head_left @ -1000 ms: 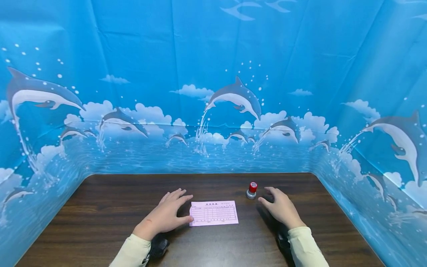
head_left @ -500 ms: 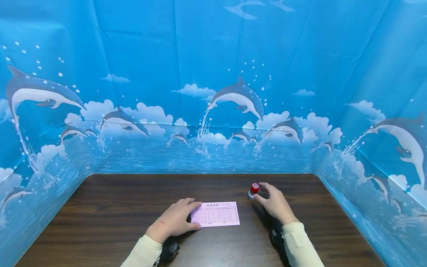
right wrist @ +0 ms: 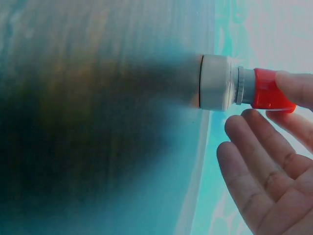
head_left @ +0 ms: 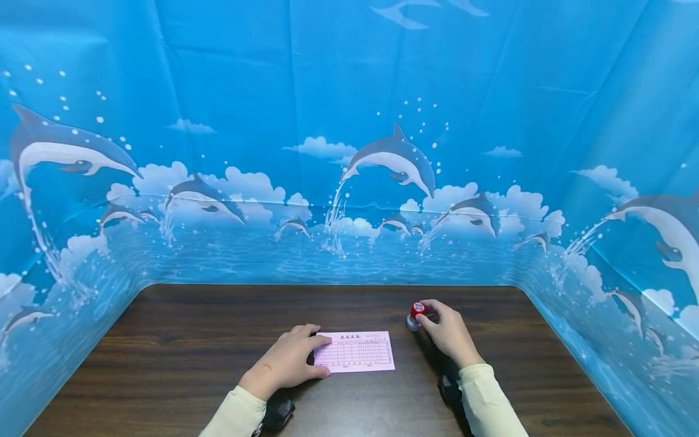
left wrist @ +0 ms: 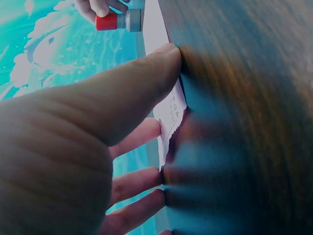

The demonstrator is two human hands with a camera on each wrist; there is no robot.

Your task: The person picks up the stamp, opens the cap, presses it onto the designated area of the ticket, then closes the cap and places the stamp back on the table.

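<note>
A pink printed form slip [head_left: 355, 352] lies flat on the dark wood table. My left hand [head_left: 289, 359] rests over its left end, thumb at the lower left corner and fingers spread along the left edge. In the left wrist view, the thumb [left wrist: 164, 61] presses down at the slip's edge. A round stamp [head_left: 416, 315] with a red cap and grey base stands upright to the slip's right. My right hand [head_left: 450, 334] pinches its red cap [right wrist: 269, 90] between thumb and forefinger. The other fingers of that hand extend loosely below, as the right wrist view shows.
A blue curtain [head_left: 349, 255] printed with dolphins and waves surrounds the table [head_left: 164, 358] at the back and both sides. Black wrist devices [head_left: 278, 414] sit under both forearms.
My left hand has moved right onto the slip's left end. The right hand has moved left to the stamp and taken hold of its red cap.
</note>
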